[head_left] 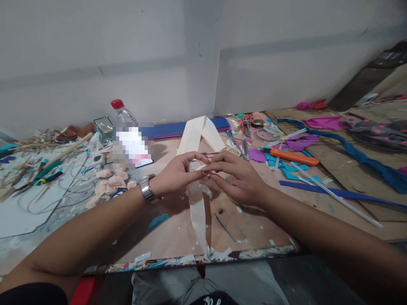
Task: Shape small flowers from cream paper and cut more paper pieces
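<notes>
Both hands meet over the middle of the work surface, fingertips together. My left hand [179,173], with a metal watch [148,188] on its wrist, is closed on a pale crepe paper strip [197,212]. My right hand [238,176] pinches the same paper from the other side, its fingertips touching the left ones. Below the hands the strip hangs down and narrows toward the table's front edge. Part of the gathered paper is hidden by the fingers. Just behind them a folded cream paper band [190,133] stands on the surface.
Left are a lit phone [133,146], a red-capped bottle [124,112], crumpled pale paper pieces [106,184] and green-handled pliers [47,171]. An orange cutter [292,156], a clear glue stick [343,199], blue strips [330,190] and cardboard [349,169] lie right. A wall stands behind.
</notes>
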`<act>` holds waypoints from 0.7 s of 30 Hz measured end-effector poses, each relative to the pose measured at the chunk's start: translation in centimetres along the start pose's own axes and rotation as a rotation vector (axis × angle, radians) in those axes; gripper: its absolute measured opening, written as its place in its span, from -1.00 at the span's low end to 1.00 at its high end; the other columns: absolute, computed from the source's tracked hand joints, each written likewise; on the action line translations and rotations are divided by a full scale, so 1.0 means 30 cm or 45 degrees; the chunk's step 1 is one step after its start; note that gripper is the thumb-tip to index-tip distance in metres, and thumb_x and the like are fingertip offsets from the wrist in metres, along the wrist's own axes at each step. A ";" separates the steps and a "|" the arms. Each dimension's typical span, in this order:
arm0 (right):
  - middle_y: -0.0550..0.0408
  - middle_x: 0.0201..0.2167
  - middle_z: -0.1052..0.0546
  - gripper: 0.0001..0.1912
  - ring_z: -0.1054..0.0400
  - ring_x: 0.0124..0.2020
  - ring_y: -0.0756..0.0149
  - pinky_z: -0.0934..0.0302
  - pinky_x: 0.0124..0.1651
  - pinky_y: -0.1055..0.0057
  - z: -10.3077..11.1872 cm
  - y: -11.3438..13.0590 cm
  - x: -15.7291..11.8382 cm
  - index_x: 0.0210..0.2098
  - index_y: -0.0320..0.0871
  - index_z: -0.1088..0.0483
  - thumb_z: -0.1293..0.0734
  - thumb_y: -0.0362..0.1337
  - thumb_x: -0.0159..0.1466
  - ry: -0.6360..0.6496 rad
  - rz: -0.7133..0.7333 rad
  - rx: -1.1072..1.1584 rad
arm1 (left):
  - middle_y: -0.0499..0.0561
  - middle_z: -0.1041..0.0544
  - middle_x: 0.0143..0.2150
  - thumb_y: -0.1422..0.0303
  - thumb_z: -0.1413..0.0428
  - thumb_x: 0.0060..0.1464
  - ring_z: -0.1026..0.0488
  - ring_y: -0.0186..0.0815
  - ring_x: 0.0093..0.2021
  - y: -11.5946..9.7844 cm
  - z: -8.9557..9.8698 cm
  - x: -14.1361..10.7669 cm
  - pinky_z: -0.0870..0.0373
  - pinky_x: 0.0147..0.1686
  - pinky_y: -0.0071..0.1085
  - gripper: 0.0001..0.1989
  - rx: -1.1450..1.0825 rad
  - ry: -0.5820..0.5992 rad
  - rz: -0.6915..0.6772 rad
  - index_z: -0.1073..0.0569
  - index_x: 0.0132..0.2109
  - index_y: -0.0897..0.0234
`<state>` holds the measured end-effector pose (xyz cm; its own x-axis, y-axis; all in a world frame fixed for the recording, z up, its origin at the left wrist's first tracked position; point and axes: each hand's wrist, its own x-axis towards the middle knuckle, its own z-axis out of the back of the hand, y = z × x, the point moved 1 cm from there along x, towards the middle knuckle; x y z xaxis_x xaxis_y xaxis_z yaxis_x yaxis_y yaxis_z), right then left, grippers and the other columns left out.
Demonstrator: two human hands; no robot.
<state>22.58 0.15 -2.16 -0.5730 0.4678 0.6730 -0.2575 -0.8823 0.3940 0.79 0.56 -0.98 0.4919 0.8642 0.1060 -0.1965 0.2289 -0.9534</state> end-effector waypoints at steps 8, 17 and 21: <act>-0.02 -0.13 -0.52 -0.82 -0.47 -0.09 0.22 -0.40 -0.08 0.25 0.008 0.002 0.004 -0.01 -0.06 -0.53 -0.36 -0.31 0.41 -0.033 -0.068 0.019 | 0.13 -0.64 0.00 0.23 -0.31 0.18 -0.58 -0.23 -0.08 0.006 0.002 0.006 -0.48 -0.03 -0.28 -0.67 -0.021 -0.010 -0.016 -0.54 0.03 0.28; 0.07 -0.22 -0.54 -0.80 -0.38 -0.27 0.31 -0.29 -0.22 0.33 0.001 0.006 0.006 -0.09 -0.09 -0.46 -0.48 -0.21 0.34 -0.102 -0.165 -0.011 | 0.10 -0.65 -0.09 0.25 -0.35 0.12 -0.58 -0.27 -0.15 -0.013 -0.006 0.005 -0.48 -0.10 -0.33 -0.65 -0.252 -0.035 0.093 -0.51 -0.02 0.32; 0.09 -0.28 -0.51 -0.78 -0.37 -0.29 0.31 -0.28 -0.26 0.35 -0.003 0.006 0.006 -0.20 -0.09 -0.45 -0.52 -0.15 0.30 -0.155 -0.180 -0.011 | 0.07 -0.63 -0.12 0.26 -0.35 0.11 -0.55 -0.30 -0.18 -0.015 -0.007 0.007 -0.48 -0.11 -0.34 -0.67 -0.195 -0.035 0.080 -0.53 -0.04 0.31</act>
<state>22.36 0.07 -2.03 -0.4321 0.5898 0.6822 -0.3360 -0.8073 0.4851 1.17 0.53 -0.58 0.4592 0.8869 0.0505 -0.0933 0.1047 -0.9901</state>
